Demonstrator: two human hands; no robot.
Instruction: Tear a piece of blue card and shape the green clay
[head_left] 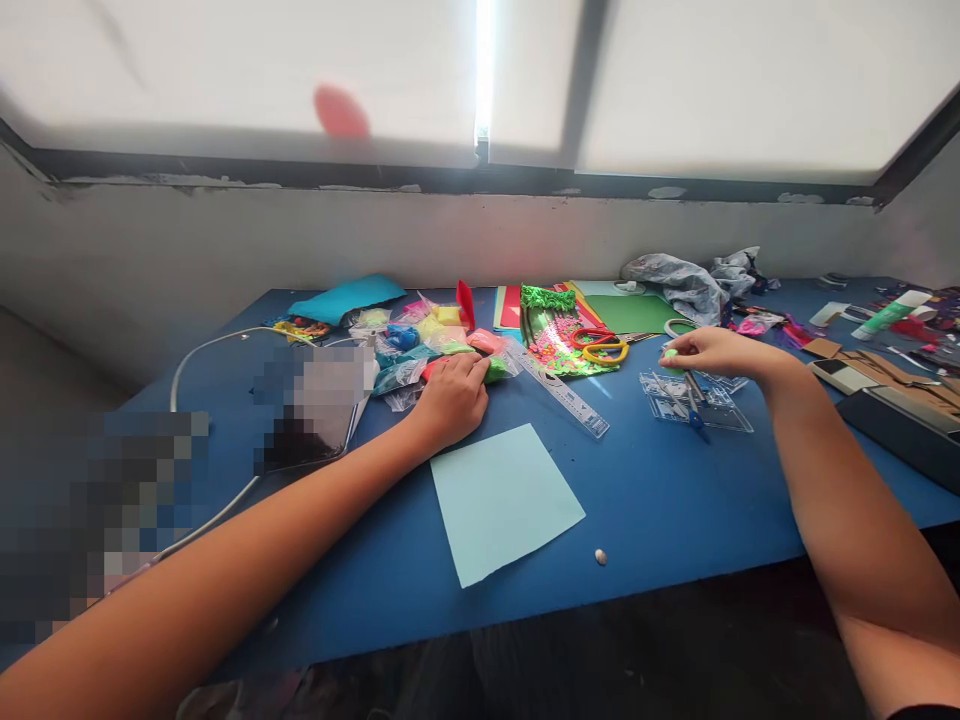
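My left hand (452,400) lies with its fingers laid over a heap of small plastic packets (405,375) of bright, soft-looking stuff. A sheet of light-blue paper (506,505) lies flat just in front of it. My right hand (712,353) is pinched on a small light-green object (670,353), whose kind I cannot make out. Right below the fingers is what looks like a metal drawing compass (696,400) with a blue part. It lies over clear plastic stencil rulers (731,415); whether the hand touches it is unclear.
Between the hands are a clear ruler (566,395), red-and-yellow scissors (600,345) and a shiny green-and-pink packet (551,330). A tablet-like device (311,435) with a white cable stands left. A glue stick (892,313) and dark box (900,430) are right. A shell-like bit (601,557) lies near the front edge.
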